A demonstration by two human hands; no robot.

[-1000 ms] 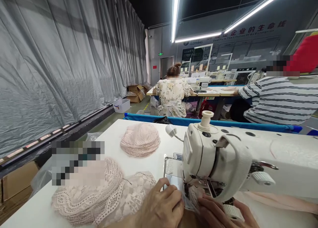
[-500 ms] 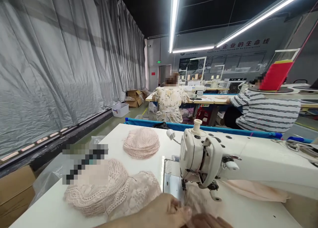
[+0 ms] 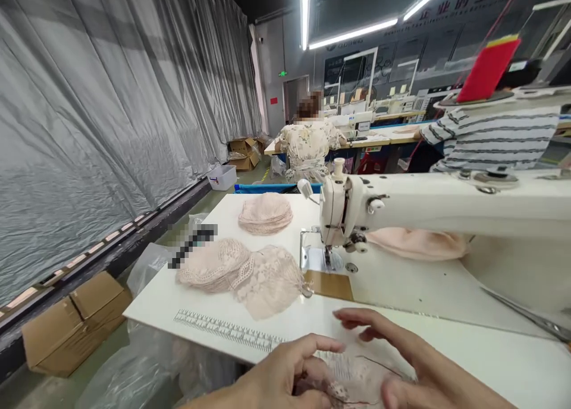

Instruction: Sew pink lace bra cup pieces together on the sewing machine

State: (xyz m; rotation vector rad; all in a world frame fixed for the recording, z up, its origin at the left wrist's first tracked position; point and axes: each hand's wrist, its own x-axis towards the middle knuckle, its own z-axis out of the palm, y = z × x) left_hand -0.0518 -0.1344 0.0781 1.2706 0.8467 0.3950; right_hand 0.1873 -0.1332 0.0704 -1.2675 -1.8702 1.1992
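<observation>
A sheer pale-pink lace piece [image 3: 363, 367] with dark thread lines lies at the table's front edge, between my two hands. My left hand [image 3: 289, 373] has curled fingers closed on its left side. Over its right side my right hand [image 3: 414, 349] arches with fingers stretched and apart, the thumb close to the lace. Beyond them, the white sewing machine [image 3: 343, 210] has its needle and presser foot above a metal plate [image 3: 316, 258]. Left of the needle, a lace cup piece [image 3: 270, 281] lies against a stack of lace pieces [image 3: 209, 266].
Another lace stack [image 3: 266, 213] sits at the back of the white table [image 3: 156, 308]. Printed ruler marks [image 3: 227, 330] run along its front edge. Pink fabric [image 3: 414, 244] lies behind the machine arm, and scissors-like metal blades [image 3: 526, 314] at right. Two people sit ahead.
My hands have moved from beside the needle toward the table's front edge, bringing the lace piece with them. They have come apart. The view has tilted down.
</observation>
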